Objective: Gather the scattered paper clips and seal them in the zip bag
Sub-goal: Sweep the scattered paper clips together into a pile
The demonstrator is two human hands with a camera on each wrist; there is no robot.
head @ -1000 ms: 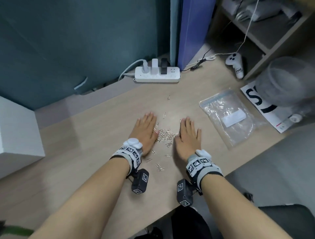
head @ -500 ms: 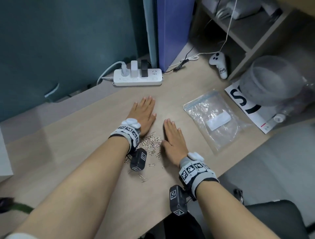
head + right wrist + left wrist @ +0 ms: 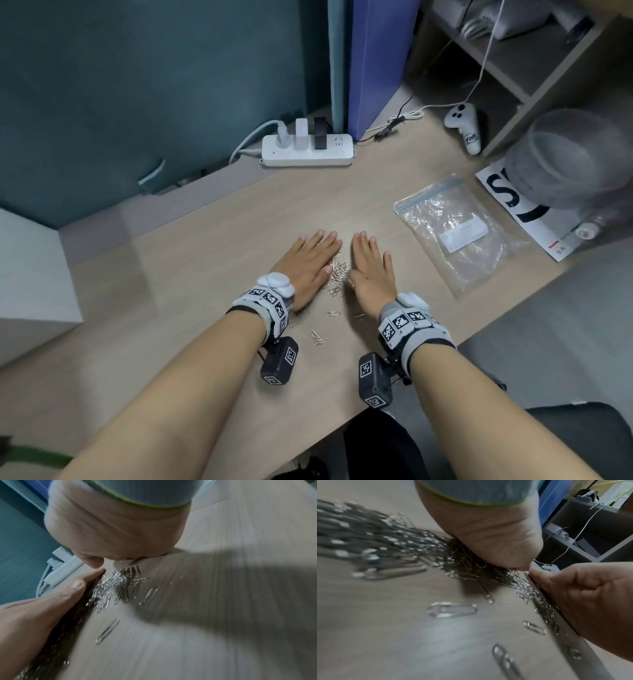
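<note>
Silver paper clips [image 3: 338, 270] lie in a narrow heap on the wooden desk [image 3: 212, 281], hemmed in between my two flat hands. My left hand [image 3: 308, 262] rests palm down on the heap's left side, fingers straight. My right hand [image 3: 371, 270] lies palm down on its right side, fingers straight too. In the left wrist view the pile [image 3: 447, 561] crowds against my palm [image 3: 491, 536]; in the right wrist view the clips [image 3: 116, 586] sit between both hands. A few loose clips [image 3: 318, 337] lie nearer me. The clear zip bag [image 3: 455, 233] lies flat to the right.
A white power strip [image 3: 308, 154] with plugs sits at the back. A white controller [image 3: 466, 128] and cables lie back right by shelving. A translucent jar [image 3: 568, 164] stands on a printed sheet [image 3: 507, 198] right of the bag. The desk's front edge runs just behind my wrists.
My left hand reached forward to sweep far clips, then came back level with my right. Both hands have closed in, pressing the clips into a tighter heap.
</note>
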